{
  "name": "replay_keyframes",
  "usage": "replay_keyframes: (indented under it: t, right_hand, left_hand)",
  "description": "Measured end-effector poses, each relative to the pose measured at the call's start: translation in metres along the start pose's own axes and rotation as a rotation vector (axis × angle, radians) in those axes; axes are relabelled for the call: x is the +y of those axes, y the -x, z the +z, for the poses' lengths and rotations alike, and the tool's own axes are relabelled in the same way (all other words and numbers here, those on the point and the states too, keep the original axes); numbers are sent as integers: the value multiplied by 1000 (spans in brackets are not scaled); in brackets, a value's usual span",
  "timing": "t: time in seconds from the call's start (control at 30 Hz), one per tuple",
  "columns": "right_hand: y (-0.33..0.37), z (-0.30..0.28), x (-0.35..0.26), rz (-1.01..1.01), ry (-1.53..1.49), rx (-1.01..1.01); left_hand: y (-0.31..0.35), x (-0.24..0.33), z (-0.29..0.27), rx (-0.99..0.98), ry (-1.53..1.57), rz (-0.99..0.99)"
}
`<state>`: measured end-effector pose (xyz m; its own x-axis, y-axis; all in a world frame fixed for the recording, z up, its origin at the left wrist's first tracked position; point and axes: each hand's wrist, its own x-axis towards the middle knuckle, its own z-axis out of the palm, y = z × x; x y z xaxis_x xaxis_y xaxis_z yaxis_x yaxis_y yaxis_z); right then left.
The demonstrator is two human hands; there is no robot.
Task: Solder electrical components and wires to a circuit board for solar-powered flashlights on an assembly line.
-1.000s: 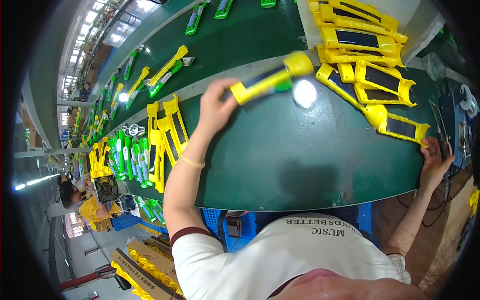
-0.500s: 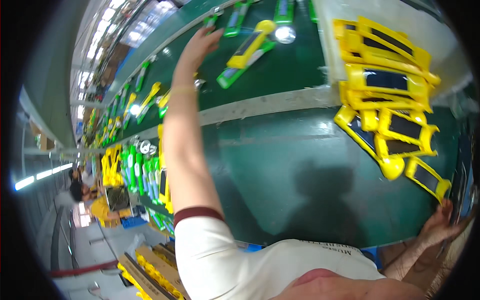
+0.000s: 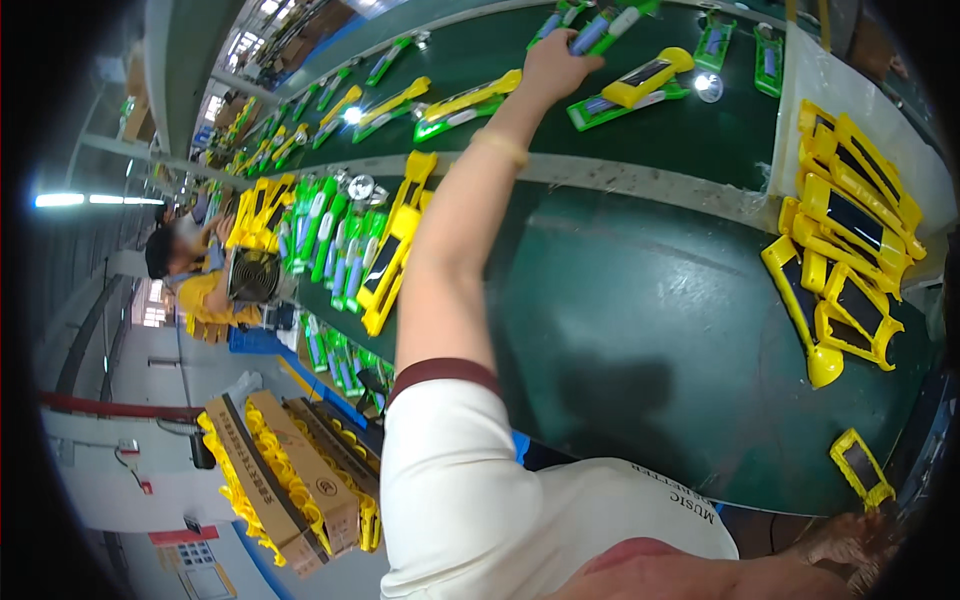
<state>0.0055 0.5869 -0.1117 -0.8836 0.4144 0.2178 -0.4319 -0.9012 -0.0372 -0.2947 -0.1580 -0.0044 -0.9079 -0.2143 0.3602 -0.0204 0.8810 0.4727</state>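
My left hand point(image 3: 560, 68) reaches across to the far belt, fingers curled at the near end of a green flashlight housing point(image 3: 606, 32) with grey-blue cells in it. It seems to grip that housing, though the fingertips are partly hidden and slightly blurred. Another green housing point(image 3: 550, 22) lies just left of it. At the lower right, my right hand point(image 3: 850, 540) is closed on the end of a yellow housing point(image 3: 861, 467) with a dark panel; shadow hides most of these fingers. A yellow housing resting on a green one point(image 3: 590, 112) lies right of my left wrist.
Yellow housings point(image 3: 855, 215) are heaped on the right of the green table point(image 3: 640, 280). Green housings point(image 3: 320, 225) stand in a row at left, beside yellow ones point(image 3: 390, 250). A ledge point(image 3: 640, 182) divides table and belt. Cartons point(image 3: 290, 470) and a person point(image 3: 200, 290) are at left.
The view has swung left, so things appear further right. My left hand stays over the far belt and has closed at a green housing, now tilted. My right hand keeps the yellow housing.
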Motion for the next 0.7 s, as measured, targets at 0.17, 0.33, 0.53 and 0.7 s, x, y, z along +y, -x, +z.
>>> replay_keyframes:
  t: [0.17,0.33,0.53,0.7]
  right_hand:
    - [25,13,50,63,829,30]
    - [97,89,236,234,1073,37]
    - [122,100,317,704,850,-101]
    - [108,102,307,325,985,-18]
  left_hand:
    - [183,41,-63,-557,261,243]
    - [325,89,-91,-650,488,490]
    - [326,87,-68,-527,266,561]
    - [314,61,-80,-419,400,350]
